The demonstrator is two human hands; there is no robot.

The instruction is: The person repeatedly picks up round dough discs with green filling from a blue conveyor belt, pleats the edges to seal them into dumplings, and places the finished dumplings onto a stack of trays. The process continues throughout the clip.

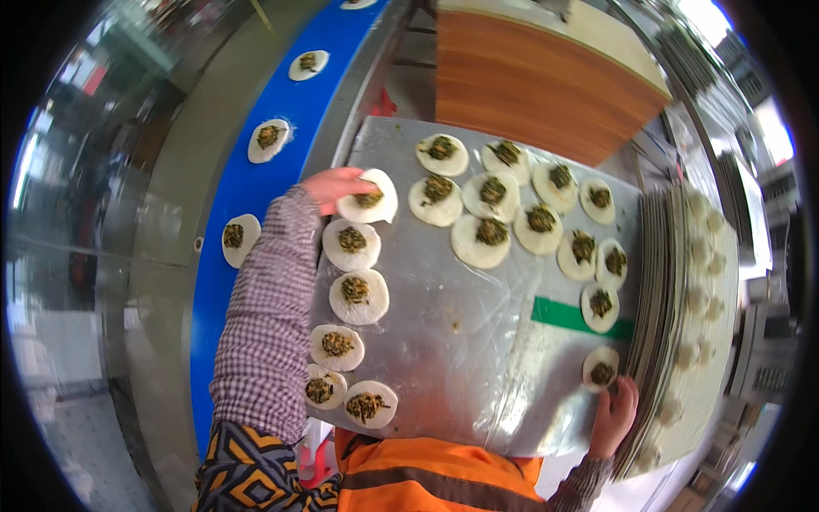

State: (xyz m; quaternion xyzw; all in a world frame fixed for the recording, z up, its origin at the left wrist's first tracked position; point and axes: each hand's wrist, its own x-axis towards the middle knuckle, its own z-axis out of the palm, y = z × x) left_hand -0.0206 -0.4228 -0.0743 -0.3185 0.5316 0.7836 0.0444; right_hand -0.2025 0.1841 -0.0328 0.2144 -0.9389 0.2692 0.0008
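Observation:
My left hand point(335, 188) is closed on the edge of a round dough wrapper point(381, 212) with chopped green filling, at the far left corner of the metal table. Below it, a column of similar filled wrappers point(359, 297) lies along the table's left side. At the near right, my right hand point(616, 416) has its curled fingers at the lower edge of another filled wrapper point(590, 367). The grip there is partly hidden. Several more open wrappers point(479, 249) with filling sit in a cluster across the far and right parts of the table.
A blue conveyor belt point(247, 182) on the left carries spaced filled wrappers. The metal table point(435, 341) has a green tape strip point(563, 313). Beside its right edge stands a stack of trays point(661, 282), with pale dough balls point(698, 300) on top. A wooden cabinet point(537, 81) stands beyond.

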